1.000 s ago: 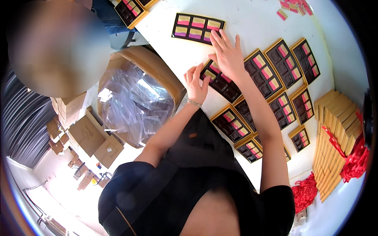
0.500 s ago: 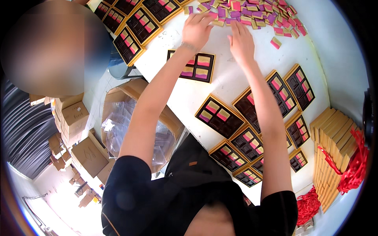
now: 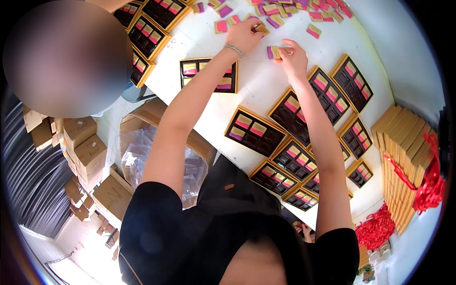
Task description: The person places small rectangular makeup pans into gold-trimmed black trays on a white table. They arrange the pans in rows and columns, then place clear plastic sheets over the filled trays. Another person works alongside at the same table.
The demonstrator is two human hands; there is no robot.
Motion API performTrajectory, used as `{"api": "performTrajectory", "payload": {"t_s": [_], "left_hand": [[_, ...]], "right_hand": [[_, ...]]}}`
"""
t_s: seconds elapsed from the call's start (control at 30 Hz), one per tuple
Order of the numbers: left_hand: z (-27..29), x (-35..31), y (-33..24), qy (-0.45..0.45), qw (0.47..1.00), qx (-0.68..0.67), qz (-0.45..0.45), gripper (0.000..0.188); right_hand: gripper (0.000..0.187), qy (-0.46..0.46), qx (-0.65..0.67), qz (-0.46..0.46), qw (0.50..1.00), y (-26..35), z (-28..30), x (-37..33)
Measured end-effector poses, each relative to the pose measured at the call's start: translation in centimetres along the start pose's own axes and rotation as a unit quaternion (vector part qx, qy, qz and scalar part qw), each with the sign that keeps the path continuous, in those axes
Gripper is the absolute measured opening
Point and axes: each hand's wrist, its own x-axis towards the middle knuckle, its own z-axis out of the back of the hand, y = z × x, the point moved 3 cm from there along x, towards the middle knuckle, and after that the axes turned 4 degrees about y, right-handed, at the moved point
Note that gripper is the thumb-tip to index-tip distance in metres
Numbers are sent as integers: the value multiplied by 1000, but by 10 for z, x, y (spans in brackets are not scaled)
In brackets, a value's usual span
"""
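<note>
Above the white table (image 3: 199, 116), my left hand (image 3: 243, 37) pinches a small gold packet (image 3: 261, 30), its lower part hidden by the fingers. My right hand (image 3: 293, 61) is closed on a small purple-and-gold packet (image 3: 274, 52), held between thumb and fingers. Loose packets (image 3: 271, 9) in gold with pink or purple lie scattered at the far edge. Partly behind my left forearm is a gold-edged box (image 3: 232, 76) with a dark tray holding several packets. Under and beside my right forearm, more part-filled boxes (image 3: 256, 132) sit close together.
More filled boxes (image 3: 148, 34) line the far left, beside a person with a blurred head. An open carton (image 3: 202, 145) of clear plastic pieces stands left of the table. At right are stacked gold box parts (image 3: 396, 156) and red ribbons (image 3: 375, 230).
Both hands have come back nearer from the loose pile, and each now shows a packet in its fingers. The view has shifted, so the boxes appear further left and higher.
</note>
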Motion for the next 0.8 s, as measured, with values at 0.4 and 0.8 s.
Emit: {"api": "performTrajectory", "payload": {"t_s": [0.4, 0.8], "left_hand": [[26, -61, -27, 68, 995, -60, -47, 25], [-10, -290, 4, -87, 996, 13, -13, 21]], "right_hand": [[53, 72, -552, 442, 704, -6, 17, 14], [22, -39, -567, 403, 717, -33, -57, -21]]}}
